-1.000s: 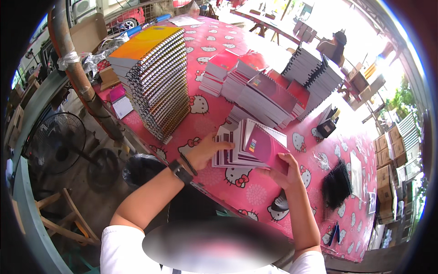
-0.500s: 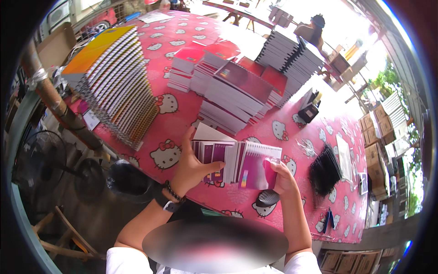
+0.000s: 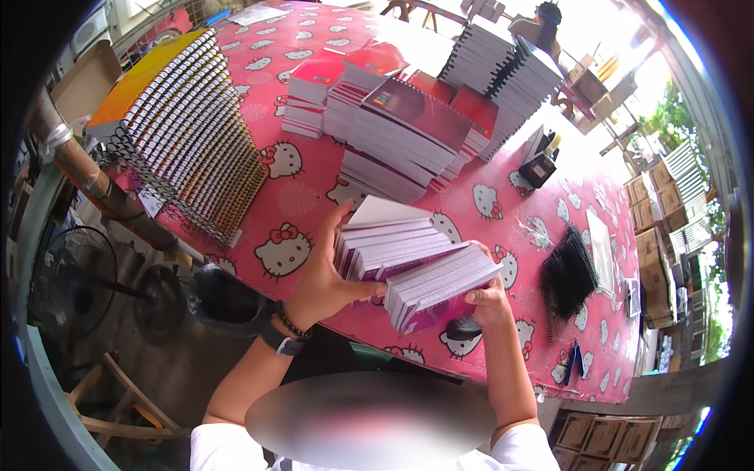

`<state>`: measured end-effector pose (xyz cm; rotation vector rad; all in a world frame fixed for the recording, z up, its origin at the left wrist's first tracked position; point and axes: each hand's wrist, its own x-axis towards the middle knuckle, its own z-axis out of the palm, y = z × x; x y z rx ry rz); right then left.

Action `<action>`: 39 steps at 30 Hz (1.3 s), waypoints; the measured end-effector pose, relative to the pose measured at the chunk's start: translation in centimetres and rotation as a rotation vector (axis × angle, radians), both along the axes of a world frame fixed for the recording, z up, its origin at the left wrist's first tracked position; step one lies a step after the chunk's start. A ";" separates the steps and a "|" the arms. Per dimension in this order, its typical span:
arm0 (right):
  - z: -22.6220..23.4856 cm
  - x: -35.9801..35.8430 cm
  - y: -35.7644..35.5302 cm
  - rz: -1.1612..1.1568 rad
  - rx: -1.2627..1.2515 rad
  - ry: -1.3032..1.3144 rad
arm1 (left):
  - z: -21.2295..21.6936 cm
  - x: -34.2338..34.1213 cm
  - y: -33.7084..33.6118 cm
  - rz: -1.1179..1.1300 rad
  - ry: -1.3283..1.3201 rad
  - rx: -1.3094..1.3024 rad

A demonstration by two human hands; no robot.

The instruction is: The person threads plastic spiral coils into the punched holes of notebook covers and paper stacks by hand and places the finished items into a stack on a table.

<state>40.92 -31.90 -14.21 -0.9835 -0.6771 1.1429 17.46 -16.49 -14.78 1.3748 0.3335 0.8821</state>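
Observation:
Above the table's near edge, my left hand (image 3: 323, 276) is closed around a thick stack of punched notebook pages (image 3: 397, 245) with purple covers, thumb at the near side. My right hand (image 3: 490, 300) grips a second notebook block (image 3: 441, 281), white page edges up and a purple-pink cover on its lower side. The two blocks tilt against each other, their inner ends meeting near my left thumb. Beneath the right block, a dark rounded object (image 3: 463, 326) lies on the table, partly hidden. Some fingers are hidden behind the blocks.
Beyond my hands stand stacked purple and red notebook blocks (image 3: 404, 145). Spiral-bound books (image 3: 184, 133) rise at left; black-bound ones (image 3: 514, 94) stand at the back right. Black binding coils (image 3: 569, 273), a tape dispenser (image 3: 539, 166) and a blue tool (image 3: 576, 363) lie right. A person (image 3: 542, 27) is far off.
The purple blocks have turned so their page edges face up. The right block has tipped over and swung against the left one. My head view has shifted slightly.

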 end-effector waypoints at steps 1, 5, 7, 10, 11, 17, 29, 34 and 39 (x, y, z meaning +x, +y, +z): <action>-0.1 0.0 0.2 0.000 0.016 -0.020 | -0.2 0.4 0.5 0.016 -0.016 0.072; 0.6 0.7 1.5 0.053 -0.008 -0.256 | -1.5 1.0 2.9 0.045 0.032 0.253; 0.7 1.2 2.0 0.067 -0.061 -0.451 | -1.9 1.0 3.1 0.029 0.067 0.171; 0.4 1.4 2.5 0.121 -0.044 -0.389 | -3.0 1.0 3.3 0.020 0.034 0.063; 0.3 1.5 2.5 0.135 -0.044 -0.356 | -3.3 1.1 3.2 0.023 0.041 0.053; -0.1 2.7 2.1 0.189 -0.063 -0.323 | -3.0 0.9 3.3 -0.007 0.036 -0.020; -0.1 0.9 1.3 0.012 -0.001 -0.335 | -2.6 1.9 1.6 0.104 -0.002 0.061; -1.6 1.0 0.6 -0.132 0.016 -0.474 | -2.7 1.6 1.0 0.065 0.016 0.174; -1.0 1.6 -0.5 -0.255 -0.150 -0.588 | -2.9 1.9 0.5 0.115 0.028 0.175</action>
